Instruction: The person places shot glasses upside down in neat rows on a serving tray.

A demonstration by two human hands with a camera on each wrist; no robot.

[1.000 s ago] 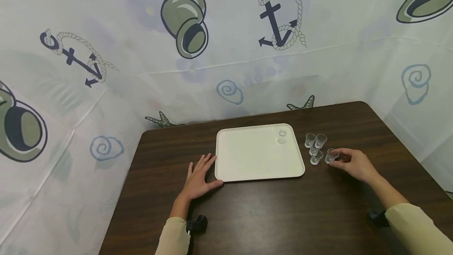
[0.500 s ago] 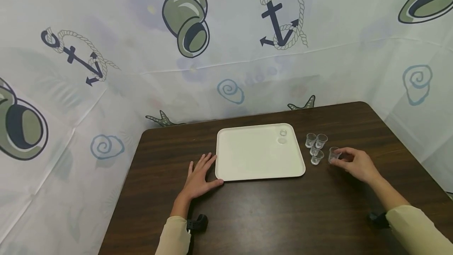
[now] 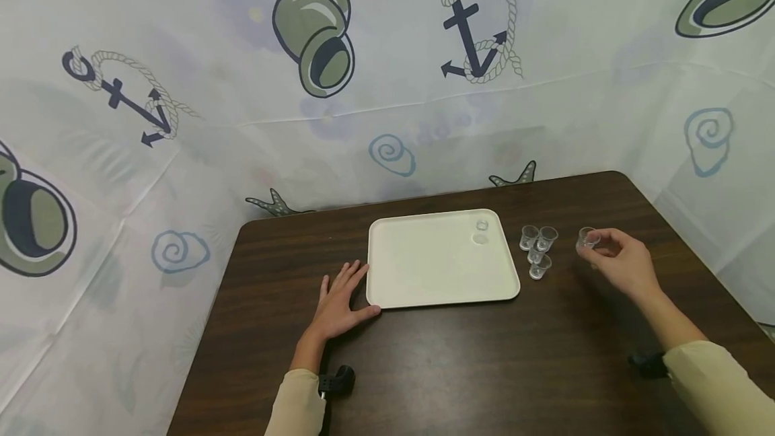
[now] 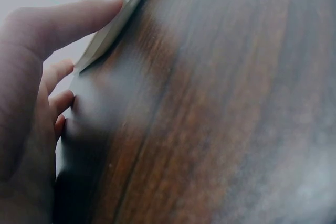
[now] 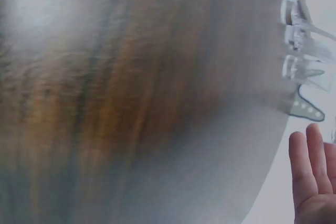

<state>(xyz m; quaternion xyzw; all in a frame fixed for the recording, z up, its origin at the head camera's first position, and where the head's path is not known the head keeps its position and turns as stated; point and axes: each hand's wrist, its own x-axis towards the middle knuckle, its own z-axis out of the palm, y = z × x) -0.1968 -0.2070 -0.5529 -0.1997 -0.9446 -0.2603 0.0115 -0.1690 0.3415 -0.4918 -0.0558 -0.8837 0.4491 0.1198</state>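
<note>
I see a dark brown table (image 3: 436, 369) with streaky wood grain, rounded far corners and a soft patch of glare on its near half. Towards its far side lies a cream rectangular tray (image 3: 430, 261) with a low rim, flat on the top. Just right of that, four small clear cups (image 3: 536, 256) stand upright in a tight cluster: two side by side at the back, two nearer me. I cannot tell whether they touch.
</note>
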